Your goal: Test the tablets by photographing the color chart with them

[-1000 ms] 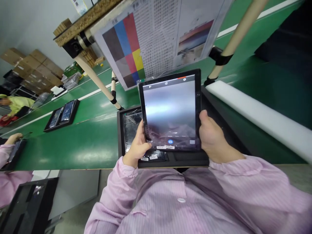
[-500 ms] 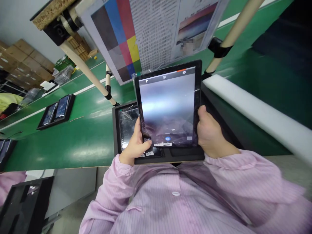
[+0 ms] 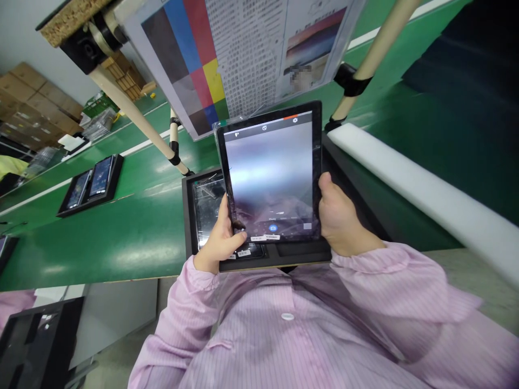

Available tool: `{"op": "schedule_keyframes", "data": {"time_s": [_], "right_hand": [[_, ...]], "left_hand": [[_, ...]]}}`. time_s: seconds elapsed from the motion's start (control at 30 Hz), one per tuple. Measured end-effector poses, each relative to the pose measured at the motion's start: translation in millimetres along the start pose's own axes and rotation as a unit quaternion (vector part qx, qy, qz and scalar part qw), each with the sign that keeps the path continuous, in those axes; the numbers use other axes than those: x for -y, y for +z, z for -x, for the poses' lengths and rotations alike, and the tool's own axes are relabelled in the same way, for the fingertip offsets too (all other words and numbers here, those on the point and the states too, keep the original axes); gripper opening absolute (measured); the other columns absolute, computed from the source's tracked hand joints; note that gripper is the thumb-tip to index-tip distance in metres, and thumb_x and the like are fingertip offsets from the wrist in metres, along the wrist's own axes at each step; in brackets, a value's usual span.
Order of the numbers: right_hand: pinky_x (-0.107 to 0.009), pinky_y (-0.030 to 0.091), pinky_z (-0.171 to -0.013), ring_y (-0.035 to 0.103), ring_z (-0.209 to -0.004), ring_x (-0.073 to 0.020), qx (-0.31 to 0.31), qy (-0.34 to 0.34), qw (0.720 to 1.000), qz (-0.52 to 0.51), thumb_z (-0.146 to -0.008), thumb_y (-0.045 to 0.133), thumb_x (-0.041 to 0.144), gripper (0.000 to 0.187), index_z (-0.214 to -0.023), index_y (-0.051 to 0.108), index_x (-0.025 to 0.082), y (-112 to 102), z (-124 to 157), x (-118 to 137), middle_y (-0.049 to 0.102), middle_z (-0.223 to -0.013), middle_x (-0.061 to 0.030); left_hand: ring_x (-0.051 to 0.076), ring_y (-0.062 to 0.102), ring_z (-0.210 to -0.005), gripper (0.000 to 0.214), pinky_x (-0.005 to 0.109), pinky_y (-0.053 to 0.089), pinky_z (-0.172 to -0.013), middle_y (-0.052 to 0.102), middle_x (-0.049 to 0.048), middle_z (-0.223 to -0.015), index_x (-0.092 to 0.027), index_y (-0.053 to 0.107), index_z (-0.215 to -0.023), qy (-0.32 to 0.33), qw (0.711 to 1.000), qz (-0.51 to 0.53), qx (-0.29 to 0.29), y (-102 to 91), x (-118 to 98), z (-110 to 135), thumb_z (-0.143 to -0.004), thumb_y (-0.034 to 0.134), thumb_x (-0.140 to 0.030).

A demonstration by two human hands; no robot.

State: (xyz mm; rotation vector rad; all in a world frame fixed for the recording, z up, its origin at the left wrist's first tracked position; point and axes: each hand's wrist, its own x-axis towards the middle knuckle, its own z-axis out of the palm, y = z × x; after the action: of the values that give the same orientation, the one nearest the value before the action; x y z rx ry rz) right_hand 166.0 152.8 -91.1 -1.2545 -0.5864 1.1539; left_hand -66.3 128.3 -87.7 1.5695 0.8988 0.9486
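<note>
I hold a black tablet (image 3: 270, 167) upright in both hands, its lit screen showing a blurry grey camera picture. My left hand (image 3: 219, 240) grips its lower left edge, thumb on the front glass. My right hand (image 3: 338, 216) grips its lower right edge, thumb along the side. Under the tablet lies a black tray (image 3: 188, 216) with another wrapped tablet (image 3: 211, 208) in its left slot. A colour test chart (image 3: 227, 54) hangs just beyond the held tablet.
The green conveyor belt (image 3: 121, 237) runs left, carrying a second black tray (image 3: 91, 183) with two tablets. A white foam strip (image 3: 417, 189) borders the right. Cream frame tubes (image 3: 133, 116) stand behind. Cardboard boxes (image 3: 32, 108) are stacked far left. Another black tray (image 3: 36, 346) sits at lower left.
The view has swung a little: tablet, tray and chart sit further left and lower in the picture. A neighbour's hand and sleeve at the left have left the view. My grip is unchanged.
</note>
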Motion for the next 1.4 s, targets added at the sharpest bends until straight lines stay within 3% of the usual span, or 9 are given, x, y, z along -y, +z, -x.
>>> {"op": "schedule_keyframes", "data": {"time_s": [0.17,0.43,0.8,0.93,1.13,1.2,1.3,1.4], "right_hand": [[-0.039,0.062,-0.083,0.069,-0.097,-0.0303,0.005,0.008,1.000,-0.013,-0.047,0.069,0.095,0.088,-0.083,0.066,0.015,0.0,-0.5,-0.2,0.070,-0.086,-0.0093],[-0.038,0.062,-0.084,0.070,-0.093,-0.0286,0.013,0.006,1.000,-0.023,-0.049,0.069,0.094,0.083,-0.078,0.065,0.016,-0.1,-0.5,0.4,0.069,-0.084,-0.0080],[-0.039,0.062,-0.081,0.070,-0.093,-0.0295,0.022,0.004,0.999,-0.024,-0.045,0.070,0.095,0.085,-0.077,0.064,0.016,1.7,1.0,3.5,0.068,-0.080,-0.0091],[-0.039,0.062,-0.082,0.070,-0.091,-0.0289,0.035,0.008,0.999,-0.031,-0.044,0.071,0.094,0.085,-0.075,0.064,0.016,1.9,0.9,3.4,0.069,-0.081,-0.0087],[-0.039,0.062,-0.083,0.070,-0.093,-0.0295,0.057,0.007,0.998,-0.030,-0.049,0.069,0.094,0.084,-0.075,0.061,0.014,-0.5,-0.3,-0.2,0.068,-0.082,-0.0101],[-0.039,0.062,-0.083,0.070,-0.094,-0.0296,0.061,0.001,0.998,-0.025,-0.051,0.069,0.094,0.085,-0.077,0.061,0.014,-1.4,-0.6,-1.5,0.068,-0.082,-0.0107],[-0.040,0.061,-0.084,0.069,-0.098,-0.0302,0.063,-0.018,0.998,-0.009,-0.058,0.064,0.095,0.086,-0.085,0.061,0.014,-2.3,-2.5,-4.2,0.068,-0.084,-0.0116],[-0.042,0.059,-0.091,0.066,-0.108,-0.0318,0.086,-0.054,0.994,0.026,-0.066,0.054,0.097,0.090,-0.094,0.063,0.012,-1.4,-3.2,-5.1,0.068,-0.092,-0.0152]], "left_hand": [[0.029,0.030,-0.153,0.114,0.044,0.030,-0.122,0.028,0.0139,-0.166,-0.024,0.000,-0.162,-0.007,1.000,-0.020,-0.007,-1.0,0.3,-1.6,-0.079,0.068,-0.063],[0.028,0.032,-0.152,0.104,0.045,0.030,-0.122,0.027,0.0126,-0.167,-0.028,0.003,-0.162,0.035,0.999,-0.038,-0.009,-2.1,8.0,-0.1,-0.085,0.065,-0.058],[0.030,0.031,-0.152,0.113,0.047,0.031,-0.121,0.026,0.0132,-0.167,-0.028,0.000,-0.162,-0.003,1.000,-0.002,0.000,-1.0,3.7,0.4,-0.080,0.069,-0.064],[0.027,0.031,-0.152,0.103,0.045,0.030,-0.122,0.026,0.0111,-0.167,-0.030,0.002,-0.162,0.023,1.000,0.009,0.013,-2.2,6.6,0.8,-0.085,0.067,-0.053],[0.027,0.023,-0.155,0.095,0.043,0.019,-0.127,0.023,0.0045,-0.169,-0.035,0.019,-0.160,0.041,0.995,0.091,0.004,-1.4,9.4,1.4,-0.083,0.074,-0.038],[0.029,0.029,-0.153,0.091,0.044,0.022,-0.126,0.034,0.0039,-0.165,-0.035,0.032,-0.156,0.014,0.988,0.148,-0.030,1.9,5.9,-0.5,-0.078,0.079,-0.040],[0.028,0.039,-0.148,0.069,0.044,0.029,-0.124,0.052,0.0029,-0.153,-0.034,0.055,-0.141,-0.032,0.961,0.246,-0.119,8.1,-3.2,-5.9,-0.079,0.075,-0.056],[0.026,0.043,-0.145,0.055,0.044,0.033,-0.122,0.063,0.0008,-0.141,-0.035,0.064,-0.131,-0.067,0.933,0.318,-0.154,11.8,-13.0,-10.7,-0.082,0.072,-0.059]]}}
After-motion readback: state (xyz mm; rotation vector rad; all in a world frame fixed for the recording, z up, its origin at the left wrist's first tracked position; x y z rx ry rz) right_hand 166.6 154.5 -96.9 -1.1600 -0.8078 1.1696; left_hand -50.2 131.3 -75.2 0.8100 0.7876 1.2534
